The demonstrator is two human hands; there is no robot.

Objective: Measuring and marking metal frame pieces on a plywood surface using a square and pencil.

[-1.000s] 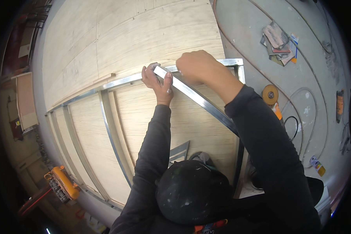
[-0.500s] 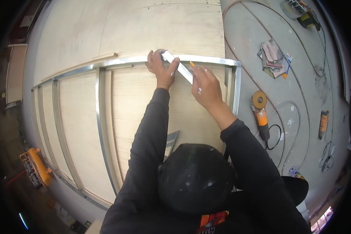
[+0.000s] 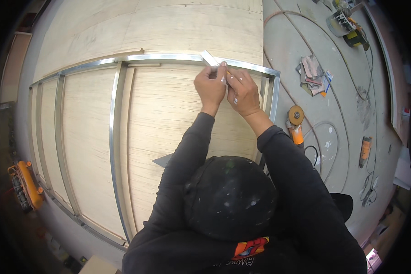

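My left hand (image 3: 211, 89) is closed on a short, silvery-white bar (image 3: 209, 58) that lies slantwise across the top rail of a metal frame (image 3: 169, 57). The thumb is pressed against the bar; its lower end is hidden behind my fingers. Right beside it, my right hand (image 3: 244, 93) is closed in a pinch on a pencil (image 3: 228, 72), of which only a bit of orange shows near the bar. Both hands have white specks on them. Beneath the frame is pale plywood (image 3: 164, 105). A grey, pointed flat piece (image 3: 162, 160) sticks out beside my left forearm.
Right of the panel, an orange angle grinder (image 3: 296, 125), sanding sheets (image 3: 311, 73), hoses (image 3: 306, 39) and another orange tool (image 3: 365, 150) lie on the grey floor. An orange machine (image 3: 27, 185) stands at left. A black cap (image 3: 230, 196) covers the lower middle.
My left hand has shifted right along the bar, close to my right hand. The grey pointed piece shows farther left of my forearm, and the whole view has shifted slightly.
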